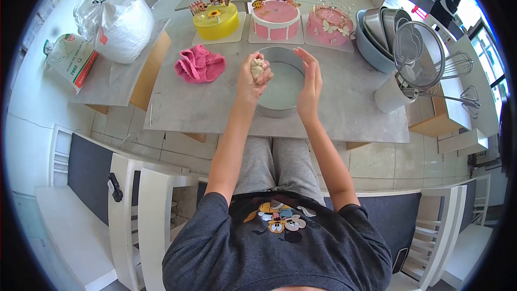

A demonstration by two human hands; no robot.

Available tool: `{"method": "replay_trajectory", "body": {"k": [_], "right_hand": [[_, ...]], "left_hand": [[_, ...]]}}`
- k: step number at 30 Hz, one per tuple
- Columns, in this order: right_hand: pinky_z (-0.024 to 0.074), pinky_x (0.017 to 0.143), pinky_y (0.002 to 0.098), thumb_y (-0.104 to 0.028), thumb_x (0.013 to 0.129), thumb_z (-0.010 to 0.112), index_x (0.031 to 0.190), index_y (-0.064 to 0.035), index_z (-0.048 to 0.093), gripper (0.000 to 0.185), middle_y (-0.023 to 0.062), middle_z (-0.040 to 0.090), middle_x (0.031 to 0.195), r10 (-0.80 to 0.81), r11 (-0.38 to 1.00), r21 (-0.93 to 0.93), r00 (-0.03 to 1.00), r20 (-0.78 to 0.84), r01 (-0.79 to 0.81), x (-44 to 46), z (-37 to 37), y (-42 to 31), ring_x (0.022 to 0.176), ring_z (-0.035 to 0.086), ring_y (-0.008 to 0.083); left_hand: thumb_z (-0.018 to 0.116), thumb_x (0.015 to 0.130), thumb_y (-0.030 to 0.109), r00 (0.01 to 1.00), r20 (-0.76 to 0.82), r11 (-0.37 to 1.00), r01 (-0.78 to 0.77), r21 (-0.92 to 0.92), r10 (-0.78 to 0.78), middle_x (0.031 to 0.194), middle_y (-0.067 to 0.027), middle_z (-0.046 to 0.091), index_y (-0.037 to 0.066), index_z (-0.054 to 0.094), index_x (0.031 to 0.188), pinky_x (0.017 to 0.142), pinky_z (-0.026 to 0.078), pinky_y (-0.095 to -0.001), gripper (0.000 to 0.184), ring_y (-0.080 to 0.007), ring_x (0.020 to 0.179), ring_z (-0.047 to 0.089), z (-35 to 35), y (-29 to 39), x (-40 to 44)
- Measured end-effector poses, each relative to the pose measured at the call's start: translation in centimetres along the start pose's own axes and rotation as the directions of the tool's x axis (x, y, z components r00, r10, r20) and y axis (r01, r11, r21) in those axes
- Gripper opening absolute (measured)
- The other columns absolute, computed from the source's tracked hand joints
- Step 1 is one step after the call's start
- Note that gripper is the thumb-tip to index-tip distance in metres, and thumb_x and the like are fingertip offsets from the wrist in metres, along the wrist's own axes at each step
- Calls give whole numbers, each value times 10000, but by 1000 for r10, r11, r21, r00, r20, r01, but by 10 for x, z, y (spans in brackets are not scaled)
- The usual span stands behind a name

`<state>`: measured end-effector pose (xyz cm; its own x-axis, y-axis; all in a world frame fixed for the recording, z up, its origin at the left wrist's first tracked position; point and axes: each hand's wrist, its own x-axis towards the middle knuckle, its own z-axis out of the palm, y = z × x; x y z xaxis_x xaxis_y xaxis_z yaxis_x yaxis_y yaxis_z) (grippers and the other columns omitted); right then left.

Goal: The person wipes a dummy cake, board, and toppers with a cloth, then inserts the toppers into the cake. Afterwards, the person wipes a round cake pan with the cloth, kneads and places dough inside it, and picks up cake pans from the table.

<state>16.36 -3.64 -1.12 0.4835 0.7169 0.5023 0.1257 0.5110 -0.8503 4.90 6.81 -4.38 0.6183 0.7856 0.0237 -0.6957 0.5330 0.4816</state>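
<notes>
In front of me on the grey table stands a round metal cake pan (280, 87). My left hand (253, 78) is closed around a pale beige crumpled lump (258, 68) over the pan's left rim; whether it is dough, paper or cloth I cannot tell. At the pan's right side is my right hand (309, 83), fingers stretched out and nothing held; it seems to rest along the wall of the pan. A crumpled pink cloth (199, 64) lies left of my left hand.
Three decorated cakes, one yellow (216, 24) and two pink (276, 21), line the table's far side. Nested metal bowls (377, 35), a sieve (419, 48) and whisks in a white container (392, 97) stand right. A side table (116, 86) holds bags.
</notes>
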Motion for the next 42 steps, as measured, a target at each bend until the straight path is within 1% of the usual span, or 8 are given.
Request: {"method": "replay_trajectory", "body": {"k": [6, 9, 11, 16, 25, 27, 33, 42], "right_hand": [[338, 926, 358, -451, 892, 373, 1135, -8, 469, 514, 135, 533, 1104, 575, 614, 569, 804, 154, -548, 4, 19, 20, 1080, 468, 202], [400, 851, 355, -450, 855, 465, 1083, -9, 484, 496, 113, 546, 1042, 571, 221, 744, 702, 425, -631, 10, 18, 14, 990, 528, 221], [431, 762, 340, -417, 847, 489, 1036, -20, 489, 441, 100, 565, 948, 633, 180, 728, 645, 429, -661, 16, 16, 16, 874, 549, 223], [423, 509, 296, -310, 814, 554, 861, -47, 511, 271, 63, 551, 665, 674, 52, 724, 559, 483, -688, 19, 2, 41, 552, 514, 199], [378, 483, 309, -375, 819, 544, 704, -37, 534, 357, 60, 517, 607, 592, 742, 389, 806, 2, -546, 30, 8, 59, 494, 479, 164], [438, 605, 305, -379, 828, 546, 841, 27, 585, 409, 103, 596, 743, 603, 787, 131, 797, 40, -602, 32, 3, 48, 660, 563, 173], [394, 860, 317, -237, 832, 557, 987, -19, 611, 273, 104, 599, 1020, -59, 984, -161, 994, 92, 74, 1, -15, -59, 976, 536, 184], [154, 1079, 407, -250, 893, 406, 1229, -129, 455, 361, 26, 324, 1366, -947, 112, 15, 111, -300, 994, -77, -34, -263, 1286, 245, 170]], "left_hand": [[452, 856, 274, 953, 281, 990, -133, 42, 116, 600, -60, 527, 83, 532, 699, 389, 309, -243, 260, -119, 354, 377, 19, -19, -8], [417, 882, 309, 888, 107, 503, -349, 790, 448, 797, -105, 576, 65, 601, 835, 643, 432, -299, 309, -189, 669, 548, 51, -22, -23], [386, 901, 346, 629, 613, -655, -211, 726, 478, 1079, -129, 521, 98, 620, 999, 942, 283, -401, 355, -264, 1061, 426, 53, -21, -29], [416, 894, 325, 676, 401, -346, -225, 911, 617, 1207, -126, 448, 119, 608, 1052, 990, 194, -419, 323, -293, 1132, 327, 34, 3, -39], [518, 851, 174, 727, 354, -138, -341, 930, 588, 940, -61, 599, 30, 635, 770, 777, 381, -290, 202, -168, 872, 502, 37, 9, -105], [529, 842, 162, 899, 53, 250, -176, 952, 434, 807, -63, 609, 10, 618, 769, 639, 412, -255, 191, -125, 669, 526, 43, 8, -122], [557, 824, 210, 969, 149, 141, -123, 982, -196, 781, -60, 592, 24, 598, 833, 661, 432, -260, 191, -136, 686, 547, 39, -48, -170], [570, 750, 259, 554, 276, 28, -414, 910, -785, 848, -130, 557, 48, 540, 907, 710, 442, -395, 264, -295, 829, 556, -1, -147, -225]]}}
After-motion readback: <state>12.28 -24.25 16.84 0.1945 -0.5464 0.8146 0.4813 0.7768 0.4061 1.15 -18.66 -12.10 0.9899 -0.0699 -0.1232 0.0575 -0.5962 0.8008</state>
